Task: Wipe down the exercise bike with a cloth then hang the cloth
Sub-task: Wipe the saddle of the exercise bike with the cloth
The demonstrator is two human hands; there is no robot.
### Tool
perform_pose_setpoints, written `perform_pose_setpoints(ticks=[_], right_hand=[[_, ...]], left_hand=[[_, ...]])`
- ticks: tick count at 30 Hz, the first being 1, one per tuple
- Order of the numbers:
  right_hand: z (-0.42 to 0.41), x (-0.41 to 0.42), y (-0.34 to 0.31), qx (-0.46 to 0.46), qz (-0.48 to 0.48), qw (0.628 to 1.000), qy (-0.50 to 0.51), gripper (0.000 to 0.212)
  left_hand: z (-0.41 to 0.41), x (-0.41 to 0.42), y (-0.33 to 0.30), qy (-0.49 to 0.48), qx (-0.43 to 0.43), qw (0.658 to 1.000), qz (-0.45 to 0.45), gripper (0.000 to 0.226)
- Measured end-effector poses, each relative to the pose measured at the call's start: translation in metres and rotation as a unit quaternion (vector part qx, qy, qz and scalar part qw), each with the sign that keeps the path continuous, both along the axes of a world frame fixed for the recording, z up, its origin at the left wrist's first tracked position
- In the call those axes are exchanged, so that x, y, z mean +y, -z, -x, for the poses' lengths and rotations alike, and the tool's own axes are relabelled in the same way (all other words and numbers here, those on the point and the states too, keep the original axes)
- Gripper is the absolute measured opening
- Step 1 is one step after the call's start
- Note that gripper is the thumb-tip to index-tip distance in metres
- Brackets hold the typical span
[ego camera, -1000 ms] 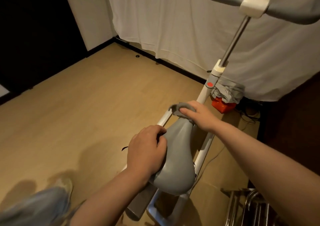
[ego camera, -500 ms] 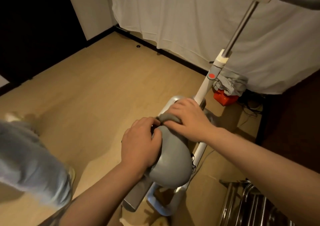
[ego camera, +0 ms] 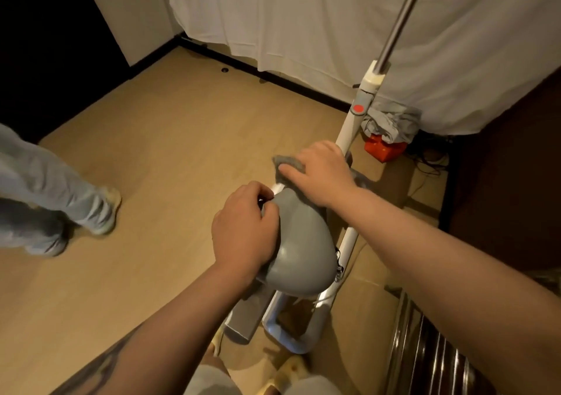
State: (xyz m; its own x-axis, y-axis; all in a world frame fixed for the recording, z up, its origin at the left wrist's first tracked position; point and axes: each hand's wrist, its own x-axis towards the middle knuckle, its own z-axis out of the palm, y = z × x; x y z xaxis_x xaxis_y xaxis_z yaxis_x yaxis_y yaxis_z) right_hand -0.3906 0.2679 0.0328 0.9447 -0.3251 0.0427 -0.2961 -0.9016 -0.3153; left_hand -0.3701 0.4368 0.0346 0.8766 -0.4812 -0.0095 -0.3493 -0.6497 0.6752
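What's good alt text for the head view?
A person's right hand presses a grey cloth on the nose of an exercise bike's grey saddle, while the left hand grips the saddle's side. Another person's legs stand on the wooden floor.
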Motion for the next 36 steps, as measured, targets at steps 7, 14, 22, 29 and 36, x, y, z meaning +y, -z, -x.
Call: perform_pose_setpoints(ticks=[7, 14, 22, 29, 36], right_hand=[[0.021, 0.008, -0.002, 0.011, -0.014, 0.997, -0.071, 0.041], [0.050, 0.056, 0.000, 0.012, -0.046, 0.999, 0.022, 0.053], [0.062, 0.150, -0.003, -0.043, -0.017, 0.957, 0.285, 0.047], [0.046, 0.167, -0.007, -0.034, -0.060, 0.913, 0.403, 0.051], [0.060, 0.167, -0.003, -0.096, -0.142, 0.838, 0.518, 0.061]], left_hand=[[-0.009, 0.007, 0.002, 0.016, 0.075, 0.996, 0.043, 0.014], [-0.017, 0.025, 0.011, 0.138, 0.059, 0.986, 0.072, 0.003], [-0.037, 0.031, 0.017, 0.278, 0.103, 0.952, 0.075, 0.013], [-0.047, 0.035, 0.021, 0.364, 0.096, 0.921, 0.104, 0.038], [-0.063, 0.036, 0.022, 0.452, 0.053, 0.889, 0.056, 0.051]])
